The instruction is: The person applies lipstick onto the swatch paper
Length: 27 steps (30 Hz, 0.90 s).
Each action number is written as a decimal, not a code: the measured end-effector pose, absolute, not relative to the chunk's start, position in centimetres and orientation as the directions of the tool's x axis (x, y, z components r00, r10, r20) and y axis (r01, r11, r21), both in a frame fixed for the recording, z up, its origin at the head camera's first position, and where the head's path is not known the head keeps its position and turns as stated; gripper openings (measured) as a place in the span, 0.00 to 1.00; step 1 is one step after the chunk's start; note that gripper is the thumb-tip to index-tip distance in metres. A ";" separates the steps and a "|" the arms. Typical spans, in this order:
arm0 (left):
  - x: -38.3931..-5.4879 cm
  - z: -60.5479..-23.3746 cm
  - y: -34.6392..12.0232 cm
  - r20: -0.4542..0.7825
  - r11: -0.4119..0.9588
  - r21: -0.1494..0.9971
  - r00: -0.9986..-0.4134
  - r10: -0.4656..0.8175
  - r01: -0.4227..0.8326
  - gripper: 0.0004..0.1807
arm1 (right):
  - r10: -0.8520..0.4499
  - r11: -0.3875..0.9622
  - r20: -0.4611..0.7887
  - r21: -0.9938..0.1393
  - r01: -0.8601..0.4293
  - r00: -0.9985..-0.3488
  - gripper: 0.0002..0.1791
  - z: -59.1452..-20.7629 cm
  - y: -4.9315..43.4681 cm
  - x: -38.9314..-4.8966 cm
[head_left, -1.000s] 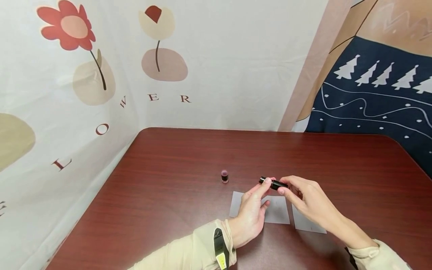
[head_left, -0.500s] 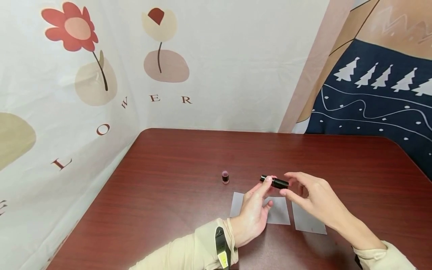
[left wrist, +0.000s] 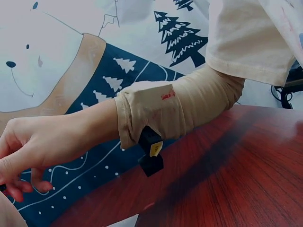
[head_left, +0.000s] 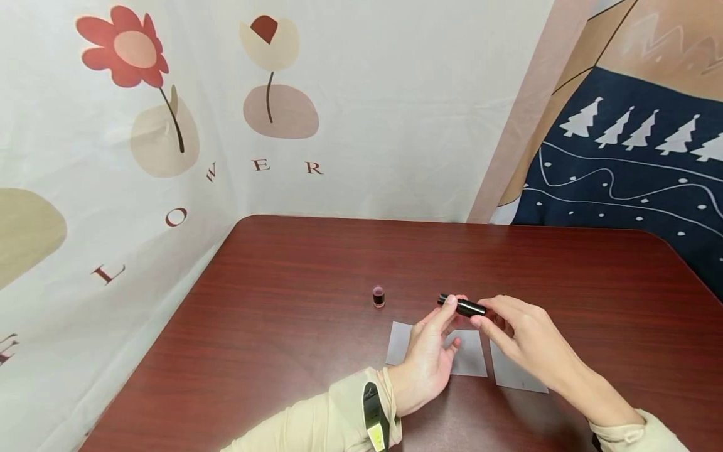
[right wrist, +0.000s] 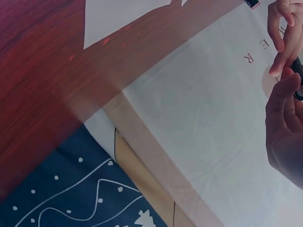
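A short black tube (head_left: 470, 308) with a shiny band is held level over the paper in the head view. My left hand (head_left: 425, 355) pinches its left part between thumb and fingers. The thumb and fingers of my right hand (head_left: 525, 329) pinch the tube's right end. In the left wrist view the right hand (left wrist: 40, 142) reaches in from the right, and only a dark bit of the tube shows at the left edge. Part of the tube (right wrist: 298, 68) also appears at the right edge of the right wrist view.
A small pink-and-black bottle (head_left: 378, 297) stands on the brown table (head_left: 282, 326), left of the hands. Two pale sheets of paper lie below the hands: a left sheet (head_left: 469, 358) and a right sheet (head_left: 516, 371). Printed cloth (head_left: 395, 113) hangs behind the table.
The right hand's fingers spread slightly away from the tube's right end, then come back onto it. The left hand keeps its hold, and the bottle stays put.
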<state>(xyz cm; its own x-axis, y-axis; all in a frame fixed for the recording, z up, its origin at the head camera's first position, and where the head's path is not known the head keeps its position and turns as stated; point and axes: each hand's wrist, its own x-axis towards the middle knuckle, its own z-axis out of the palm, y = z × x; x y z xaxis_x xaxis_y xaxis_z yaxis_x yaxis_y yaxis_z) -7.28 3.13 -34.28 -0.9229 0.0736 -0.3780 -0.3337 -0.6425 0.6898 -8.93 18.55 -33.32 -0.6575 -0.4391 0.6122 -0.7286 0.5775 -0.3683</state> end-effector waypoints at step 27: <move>-7.3 -34.7 3.5 -0.408 -0.609 0.716 -0.912 0.031 -0.341 0.14 | -0.463 0.591 0.632 -0.303 -0.748 -0.621 0.14 -34.0 18.8 -9.2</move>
<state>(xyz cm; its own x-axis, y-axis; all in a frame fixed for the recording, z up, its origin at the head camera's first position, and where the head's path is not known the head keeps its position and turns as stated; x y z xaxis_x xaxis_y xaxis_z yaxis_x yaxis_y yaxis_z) -7.30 3.55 -34.75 -0.9123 0.0307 -0.4085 -0.3411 -0.6091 0.7160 -9.23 18.81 -34.04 -0.6212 -0.4631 0.6321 -0.7481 0.5905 -0.3026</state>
